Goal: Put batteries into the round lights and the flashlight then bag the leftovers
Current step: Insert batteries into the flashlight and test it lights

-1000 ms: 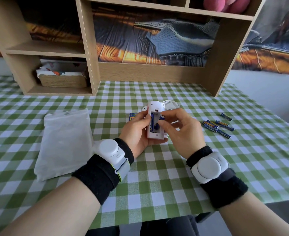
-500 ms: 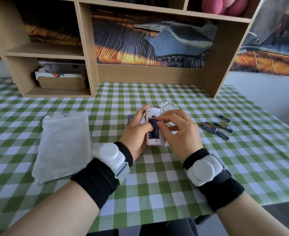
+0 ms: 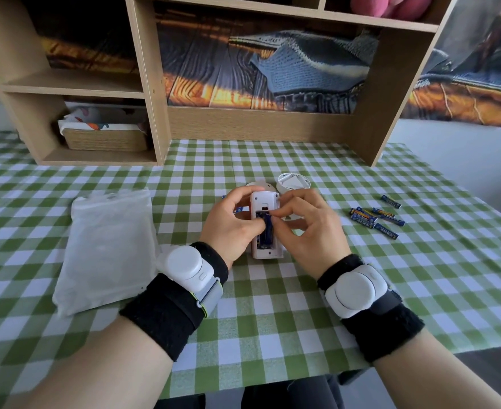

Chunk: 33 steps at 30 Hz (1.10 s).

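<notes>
My left hand [image 3: 231,224] grips a white rectangular flashlight [image 3: 265,202] at the table's middle, its battery bay facing up. A blue battery [image 3: 268,231] lies in the bay, and my left thumb presses on it. My right hand [image 3: 304,228] pinches the top end of that battery with thumb and forefinger. A white round light [image 3: 292,183] lies just behind the hands, and a second one [image 3: 256,184] peeks out behind the flashlight. Several loose blue batteries [image 3: 373,216] lie to the right. A white plastic bag [image 3: 107,249] lies flat on the left.
A wooden shelf unit [image 3: 152,84] stands at the back of the green checked tablecloth [image 3: 273,305], with a woven basket [image 3: 104,140] in its lower left bay. A blue battery pack [image 3: 240,209] shows partly behind my left hand. The table's front edge runs close to me.
The flashlight has been lowered toward the table with both hands. My right fingers have shifted to the battery's upper end, and my left thumb now presses on it.
</notes>
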Tool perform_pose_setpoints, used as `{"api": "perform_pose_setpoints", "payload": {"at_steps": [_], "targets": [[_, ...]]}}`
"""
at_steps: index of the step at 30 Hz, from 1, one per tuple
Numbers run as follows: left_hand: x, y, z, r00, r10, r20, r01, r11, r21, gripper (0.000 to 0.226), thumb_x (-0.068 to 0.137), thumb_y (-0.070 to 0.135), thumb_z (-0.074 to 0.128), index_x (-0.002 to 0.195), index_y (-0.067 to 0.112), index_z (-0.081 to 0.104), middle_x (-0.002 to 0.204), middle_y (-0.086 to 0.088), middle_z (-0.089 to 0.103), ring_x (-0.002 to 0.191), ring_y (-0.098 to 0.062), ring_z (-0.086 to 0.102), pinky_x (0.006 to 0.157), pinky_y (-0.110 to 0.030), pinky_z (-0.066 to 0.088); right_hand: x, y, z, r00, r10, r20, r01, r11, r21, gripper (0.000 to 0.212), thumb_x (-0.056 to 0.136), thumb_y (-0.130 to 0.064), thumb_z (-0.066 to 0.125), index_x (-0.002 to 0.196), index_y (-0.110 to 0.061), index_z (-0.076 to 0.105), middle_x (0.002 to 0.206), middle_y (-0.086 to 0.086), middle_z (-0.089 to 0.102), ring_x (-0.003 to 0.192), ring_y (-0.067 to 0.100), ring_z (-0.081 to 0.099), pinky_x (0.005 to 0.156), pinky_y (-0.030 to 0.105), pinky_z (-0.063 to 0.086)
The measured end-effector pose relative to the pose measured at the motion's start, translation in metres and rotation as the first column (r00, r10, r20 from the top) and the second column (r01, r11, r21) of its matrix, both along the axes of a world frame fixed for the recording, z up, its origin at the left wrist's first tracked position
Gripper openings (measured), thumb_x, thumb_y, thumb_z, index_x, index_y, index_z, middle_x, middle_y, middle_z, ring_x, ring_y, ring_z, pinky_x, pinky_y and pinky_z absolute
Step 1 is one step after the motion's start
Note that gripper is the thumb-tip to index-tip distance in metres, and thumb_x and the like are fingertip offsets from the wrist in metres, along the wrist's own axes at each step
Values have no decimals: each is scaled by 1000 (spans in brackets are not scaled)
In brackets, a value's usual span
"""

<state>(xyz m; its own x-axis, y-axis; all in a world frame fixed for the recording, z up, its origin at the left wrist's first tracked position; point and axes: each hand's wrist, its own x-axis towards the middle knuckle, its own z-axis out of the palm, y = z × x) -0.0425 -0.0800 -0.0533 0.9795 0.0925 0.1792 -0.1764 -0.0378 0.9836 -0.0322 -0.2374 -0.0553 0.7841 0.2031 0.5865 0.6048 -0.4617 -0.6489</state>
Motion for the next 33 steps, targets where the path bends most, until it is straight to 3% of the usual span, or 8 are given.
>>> {"api": "perform_pose_setpoints", "payload": {"at_steps": [7, 10, 16, 28, 33], "targets": [[0, -1, 1, 999, 20, 34, -22, 998, 58, 47, 78, 0, 66, 110, 35, 67, 109, 7, 70, 95, -3, 67, 83, -31, 58, -4, 2, 6, 996, 19, -87, -15, 999, 44, 15, 85, -14, 74, 77, -20, 64, 108, 0, 57, 93, 4, 60, 76, 13, 53], [0, -1, 1, 998, 29, 54, -33, 996, 83, 44, 80, 6, 68, 101, 45, 66, 105, 13, 72, 104, -5, 65, 89, -34, 56, -3, 2, 5, 996, 16, -85, -13, 999, 36, 19, 85, -12, 73, 74, -21, 61, 108, 0, 58, 92, 6, 61, 76, 16, 54], [-1, -1, 1, 997, 39, 63, -47, 991, 122, 42, 82, 6, 67, 102, 43, 65, 104, 14, 71, 103, -3, 65, 89, -33, 57, -2, 2, 5, 995, 33, -98, -31, 999, 23, 25, 85, -12, 72, 72, -28, 58, 111, 1, 56, 97, 7, 61, 79, 18, 56], [1, -2, -1, 997, 40, 64, -48, 990, 132, 42, 83, 9, 67, 101, 47, 64, 101, 14, 72, 100, -5, 67, 88, -39, 58, 1, 1, 0, 993, 13, -120, -15, 1000, -13, 17, 82, -6, 73, 74, -18, 63, 112, -1, 54, 99, 5, 59, 83, 19, 55], [1, -2, -1, 999, -17, 42, 14, 997, 76, 43, 84, 8, 67, 116, 36, 67, 106, 9, 73, 101, -8, 67, 89, -39, 58, 0, 0, 0, 980, 9, -201, 4, 998, 66, 18, 81, -7, 73, 82, -18, 59, 111, -7, 53, 101, 4, 59, 82, 17, 53]]}}
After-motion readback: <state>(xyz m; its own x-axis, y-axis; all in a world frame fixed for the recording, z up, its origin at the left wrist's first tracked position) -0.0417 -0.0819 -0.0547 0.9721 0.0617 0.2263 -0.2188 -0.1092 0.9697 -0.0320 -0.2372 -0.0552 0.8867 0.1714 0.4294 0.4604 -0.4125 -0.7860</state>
